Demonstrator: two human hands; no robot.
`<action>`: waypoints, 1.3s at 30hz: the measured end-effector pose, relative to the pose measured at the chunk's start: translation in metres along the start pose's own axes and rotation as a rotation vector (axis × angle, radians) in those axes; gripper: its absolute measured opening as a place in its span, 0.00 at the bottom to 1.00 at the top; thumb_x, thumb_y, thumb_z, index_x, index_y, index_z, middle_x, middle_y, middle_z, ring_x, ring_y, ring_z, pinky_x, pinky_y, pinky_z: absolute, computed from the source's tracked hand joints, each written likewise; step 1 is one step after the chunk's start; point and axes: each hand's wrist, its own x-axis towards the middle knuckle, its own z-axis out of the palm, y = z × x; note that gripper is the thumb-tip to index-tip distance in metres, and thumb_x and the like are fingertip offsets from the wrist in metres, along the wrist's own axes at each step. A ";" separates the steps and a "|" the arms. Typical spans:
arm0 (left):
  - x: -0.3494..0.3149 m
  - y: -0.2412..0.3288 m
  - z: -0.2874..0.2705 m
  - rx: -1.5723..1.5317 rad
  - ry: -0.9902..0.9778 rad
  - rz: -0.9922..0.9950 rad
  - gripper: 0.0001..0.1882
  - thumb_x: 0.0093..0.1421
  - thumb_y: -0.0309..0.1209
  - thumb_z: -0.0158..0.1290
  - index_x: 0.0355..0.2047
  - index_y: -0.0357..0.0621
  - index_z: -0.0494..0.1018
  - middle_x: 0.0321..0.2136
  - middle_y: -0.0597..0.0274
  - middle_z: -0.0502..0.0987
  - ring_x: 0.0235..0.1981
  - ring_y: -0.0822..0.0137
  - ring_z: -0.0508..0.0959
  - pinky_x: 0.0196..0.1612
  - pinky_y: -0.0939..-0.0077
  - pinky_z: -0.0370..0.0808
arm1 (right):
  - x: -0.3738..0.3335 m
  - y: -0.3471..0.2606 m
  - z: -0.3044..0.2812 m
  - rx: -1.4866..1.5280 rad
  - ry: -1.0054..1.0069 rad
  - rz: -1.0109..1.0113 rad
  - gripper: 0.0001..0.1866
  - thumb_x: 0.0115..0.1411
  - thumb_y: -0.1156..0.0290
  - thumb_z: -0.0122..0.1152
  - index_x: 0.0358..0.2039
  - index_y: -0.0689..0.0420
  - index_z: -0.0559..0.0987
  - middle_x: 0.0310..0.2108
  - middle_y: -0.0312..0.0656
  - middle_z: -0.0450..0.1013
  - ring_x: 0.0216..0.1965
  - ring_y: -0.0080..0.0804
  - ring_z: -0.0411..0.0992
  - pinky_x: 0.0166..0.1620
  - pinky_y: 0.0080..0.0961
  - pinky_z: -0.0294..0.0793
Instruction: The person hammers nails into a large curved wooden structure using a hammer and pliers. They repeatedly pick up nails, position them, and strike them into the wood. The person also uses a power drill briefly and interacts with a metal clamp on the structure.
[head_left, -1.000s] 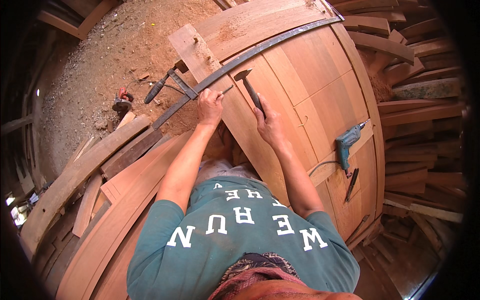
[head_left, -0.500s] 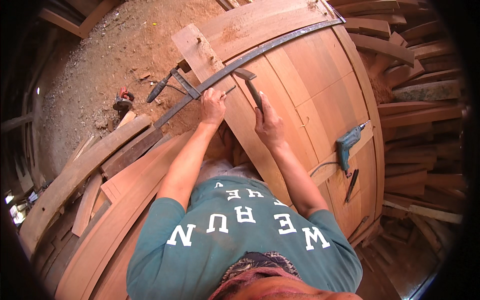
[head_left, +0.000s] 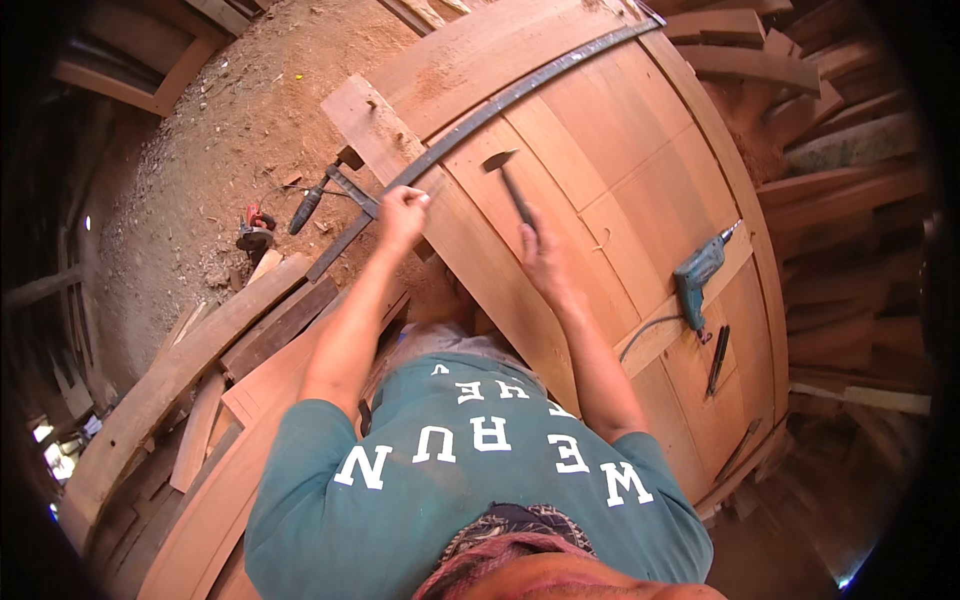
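My right hand (head_left: pixel 545 258) grips the handle of a hammer (head_left: pixel 515 192), its head raised over a wooden panel (head_left: pixel 640 200) like a door. My left hand (head_left: pixel 402 220) is closed, fingertips pinched, over the panel's near-left edge. Whatever it pinches is too small or blurred to make out. Beside that hand runs a long metal bar clamp (head_left: pixel 520 97), lying across the panel, with its dark screw handle (head_left: pixel 308 210) beyond the edge. Short pegs (head_left: pixel 371 104) stand up from the projecting end of the edge board (head_left: pixel 345 100).
A blue-green power drill (head_left: pixel 698 278) with a cord lies on the panel, a slim black tool (head_left: pixel 717 360) beside it. Cut boards (head_left: pixel 855 210) are stacked at the right; long planks (head_left: pixel 190 365) lie at the left. A red power tool (head_left: pixel 257 226) sits on the dusty ground.
The view has shifted slightly. My left hand has turned, and the thin dark rod seen at its fingertips no longer shows. The hammer's head has tilted differently in my right hand.
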 end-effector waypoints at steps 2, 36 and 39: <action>0.018 0.022 -0.025 -0.119 -0.125 -0.285 0.07 0.64 0.29 0.66 0.39 0.39 0.85 0.30 0.66 0.83 0.29 0.74 0.76 0.34 0.76 0.75 | -0.002 -0.008 -0.057 -0.123 -0.027 0.383 0.16 0.71 0.61 0.62 0.54 0.54 0.78 0.34 0.60 0.80 0.35 0.61 0.81 0.38 0.53 0.77; 0.087 0.168 0.318 0.439 -0.309 1.005 0.06 0.72 0.28 0.52 0.42 0.38 0.73 0.37 0.44 0.76 0.42 0.41 0.74 0.49 0.48 0.70 | -0.138 0.102 -0.224 -0.658 0.440 0.983 0.19 0.53 0.63 0.76 0.41 0.58 0.81 0.62 0.54 0.67 0.66 0.57 0.64 0.65 0.59 0.60; 0.096 0.161 0.340 0.486 -0.172 1.116 0.05 0.70 0.28 0.52 0.42 0.40 0.72 0.39 0.47 0.74 0.43 0.43 0.73 0.50 0.48 0.70 | -0.129 0.100 -0.245 -0.646 0.352 0.924 0.19 0.54 0.62 0.76 0.42 0.57 0.81 0.64 0.57 0.67 0.68 0.57 0.63 0.69 0.58 0.55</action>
